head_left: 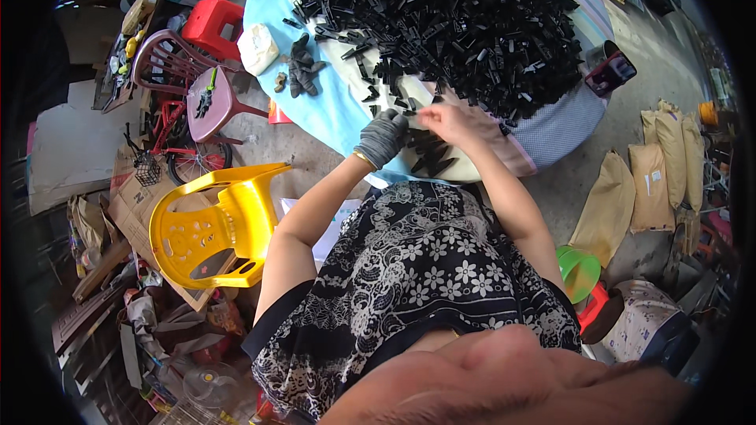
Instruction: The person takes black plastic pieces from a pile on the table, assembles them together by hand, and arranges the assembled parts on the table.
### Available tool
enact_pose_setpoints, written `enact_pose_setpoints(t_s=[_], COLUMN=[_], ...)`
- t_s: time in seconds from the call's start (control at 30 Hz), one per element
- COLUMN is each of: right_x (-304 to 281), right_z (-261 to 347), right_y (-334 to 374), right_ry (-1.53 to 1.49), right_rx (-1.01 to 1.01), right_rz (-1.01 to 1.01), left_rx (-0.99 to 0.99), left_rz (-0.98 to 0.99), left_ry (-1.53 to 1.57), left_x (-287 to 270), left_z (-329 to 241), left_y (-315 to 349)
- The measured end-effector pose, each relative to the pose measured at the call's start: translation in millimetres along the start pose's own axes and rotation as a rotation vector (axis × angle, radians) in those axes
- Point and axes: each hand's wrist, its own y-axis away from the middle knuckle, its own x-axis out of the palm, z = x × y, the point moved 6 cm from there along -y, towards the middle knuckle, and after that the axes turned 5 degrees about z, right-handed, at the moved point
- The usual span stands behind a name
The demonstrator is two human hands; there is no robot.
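My left hand wears a grey knit glove, its fingers curled closed at the near edge of the round table. Beside it, almost touching, my bare right hand makes a pinch and looks slightly blurred. What either hand holds is too small to make out. A large heap of small black plastic pieces covers much of the table beyond both hands. Several longer black pieces lie close to my body, just below the hands. Loose pieces are scattered near my left fingertips.
Left on the blue tablecloth lie a dark glove and a white bag. A phone stands at the table's right edge. A yellow chair, a pink chair and brown sacks surround the table.
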Motion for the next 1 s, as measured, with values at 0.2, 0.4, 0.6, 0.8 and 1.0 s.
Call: enact_pose_setpoints(t_s=[0.2, 0.4, 0.6, 0.8, 1.0], right_x=[9, 0, -14, -25, -9], right_z=[26, 3, -22, -16, -17], right_y=[-22, -17, 7, 28, 28], right_ry=[0.598, 0.644, 0.589, 0.449, 0.631], right_rx=[-0.334, -0.068, 0.365, 0.273, -0.042], right_rz=[-0.372, -0.248, -0.169, -0.304, -0.385], left_rx=[-0.060, -0.282, -0.326, -0.220, 0.148], left_rz=[0.257, -0.058, -0.032, -0.123, 0.061], left_ry=[-0.111, 0.017, -0.256, -0.337, -0.190], left_x=[2, -36, -16, -17, -28], left_z=[11, 39, 55, 39, 12], left_y=[2, -46, -107, -107, -81])
